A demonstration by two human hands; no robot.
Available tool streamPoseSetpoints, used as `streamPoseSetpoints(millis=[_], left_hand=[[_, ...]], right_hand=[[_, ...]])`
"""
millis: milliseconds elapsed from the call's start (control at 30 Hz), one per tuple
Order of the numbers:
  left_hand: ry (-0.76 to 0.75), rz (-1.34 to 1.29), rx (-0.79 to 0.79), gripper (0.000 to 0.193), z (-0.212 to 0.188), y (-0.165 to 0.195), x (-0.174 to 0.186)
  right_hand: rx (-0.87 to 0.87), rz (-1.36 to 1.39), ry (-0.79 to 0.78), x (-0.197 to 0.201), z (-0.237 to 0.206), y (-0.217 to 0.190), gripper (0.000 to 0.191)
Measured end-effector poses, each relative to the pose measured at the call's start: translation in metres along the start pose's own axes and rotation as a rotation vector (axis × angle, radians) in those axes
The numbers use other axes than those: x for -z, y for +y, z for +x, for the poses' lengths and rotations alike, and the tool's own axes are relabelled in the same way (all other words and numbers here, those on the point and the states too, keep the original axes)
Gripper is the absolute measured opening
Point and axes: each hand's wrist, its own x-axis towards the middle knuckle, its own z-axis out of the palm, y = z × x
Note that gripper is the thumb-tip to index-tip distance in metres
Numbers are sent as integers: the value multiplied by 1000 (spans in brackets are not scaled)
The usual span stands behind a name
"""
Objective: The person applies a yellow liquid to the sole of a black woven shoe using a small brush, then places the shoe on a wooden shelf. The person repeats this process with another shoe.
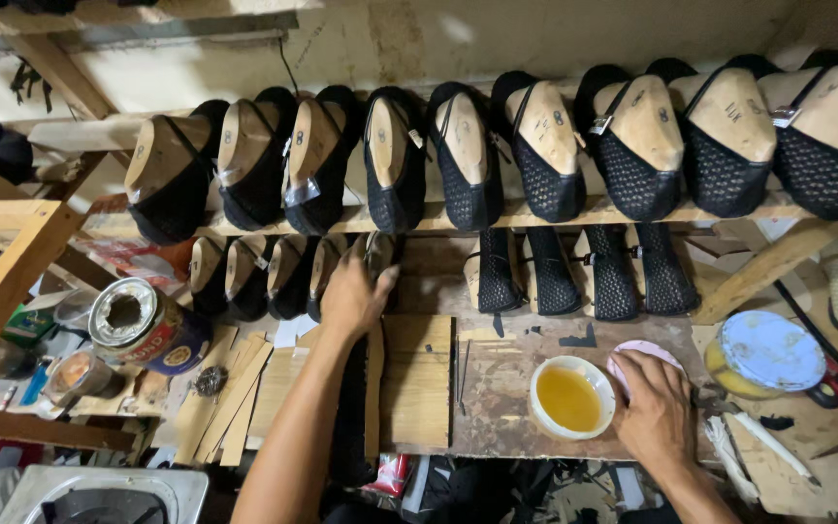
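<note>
shoes on wooden lasts fill two shelf rows above our bench [497, 388]. we note the left hand [354, 294] reaching up to the lower row, fingers together and curled over a black shoe [376, 254] at the right end of the left group; whether they pinch it we cannot tell. right hand [657, 408] lies palm down on the bench, fingers slightly spread, covering most of a pink lid [637, 351]. just left of it, touching or nearly so, sits a white cup [572, 398] of yellow liquid. a jar [766, 354] with a pale blue lid stands near, to the right. an open tin [143, 325] lies on its side at far left, well apart from both hands.
</note>
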Motion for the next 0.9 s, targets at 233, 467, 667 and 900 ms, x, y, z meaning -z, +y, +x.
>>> streamPoseSetpoints(millis=[233,467,667,900], left_hand=[[-146,-88,332,94,-122,2,51],[-66,-117,194,79,-194,49,64],[-151,-1166,376,71,-287,73,36],[-369,-2129,834,65,-389,78,-42]], right_hand=[[14,-20,42,8,-4,-2,38],[43,-46,94,28,-22,-12,38],[54,136,182,42,-32,-14,29],[-70,511,68,83,-39,-23,31]])
